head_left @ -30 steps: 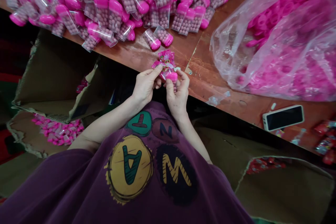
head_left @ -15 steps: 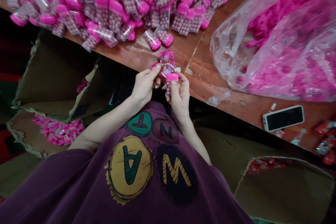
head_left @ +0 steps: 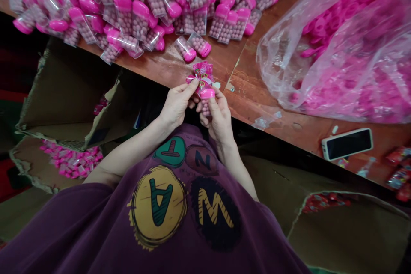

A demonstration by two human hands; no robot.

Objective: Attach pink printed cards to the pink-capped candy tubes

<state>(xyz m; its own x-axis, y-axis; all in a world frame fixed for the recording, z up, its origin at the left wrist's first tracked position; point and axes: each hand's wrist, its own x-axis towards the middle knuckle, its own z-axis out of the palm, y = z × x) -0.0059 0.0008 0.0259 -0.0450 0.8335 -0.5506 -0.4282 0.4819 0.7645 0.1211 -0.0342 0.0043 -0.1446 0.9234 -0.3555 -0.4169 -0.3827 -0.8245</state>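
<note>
Pinching a printed pink wrapper (head_left: 203, 69) in your left hand (head_left: 176, 105), you grip a pink-capped clear bottle of small pink balls (head_left: 205, 107) in your right hand (head_left: 221, 117), close to the cap (head_left: 207, 93); your hands are near each other at the edge of the wooden table (head_left: 250, 77), bottle and wrapper meeting between them; the step looks like lining the bottle up with the wrapper, and the next move probably calls for a steady left pinch and a small shift of the right; parts of both hands are hidden behind what they hold; whether the cap is inside the wrapper or only overlaps it cannot be told; the top edge cuts off the pile of similar bottles (head_left: 140, 21).
</note>
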